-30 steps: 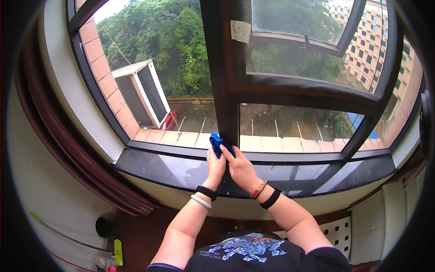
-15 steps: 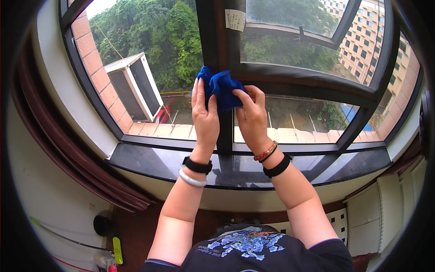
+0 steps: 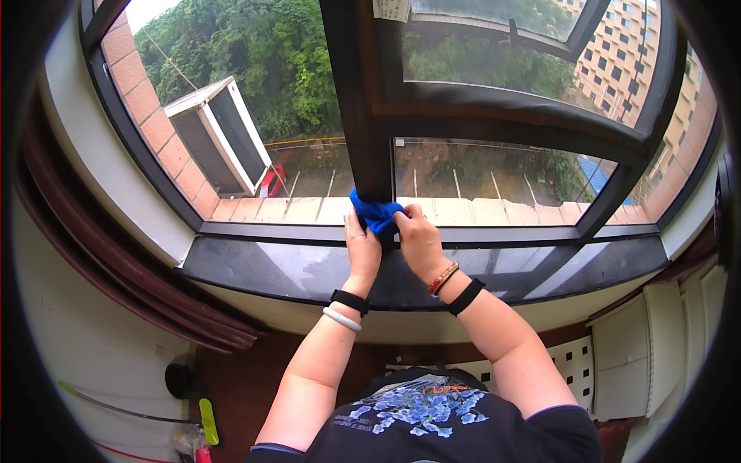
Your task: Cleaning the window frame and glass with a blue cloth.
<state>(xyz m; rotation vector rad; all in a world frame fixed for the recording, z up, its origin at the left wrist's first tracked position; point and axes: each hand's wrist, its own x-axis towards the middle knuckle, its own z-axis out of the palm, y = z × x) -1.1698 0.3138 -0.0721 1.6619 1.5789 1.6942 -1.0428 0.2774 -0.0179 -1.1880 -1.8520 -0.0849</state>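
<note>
A bunched blue cloth [image 3: 376, 212] wraps the lower part of the dark upright window post [image 3: 369, 147], just above the sill. My left hand [image 3: 363, 248] presses the cloth's left side, its fingers bent around it. On the cloth's right edge, my right hand [image 3: 419, 241] is closed with thumb and fingers pinching the fabric. A black band and a pale bangle are on my left wrist; a bead bracelet and a black band are on my right.
The glossy dark windowsill [image 3: 262, 266] runs below the panes. A tilted-out window sash [image 3: 494, 23] hangs at upper right. Brown curtains [image 3: 131, 285] gather at the left. Beyond the glass stands a white outdoor unit [image 3: 224, 139]. A green-headed mop [image 3: 208, 420] lies at lower left.
Both hands have slid the blue cloth down the post, from the crossbar level to near the sill. The view has tilted slightly downward.
</note>
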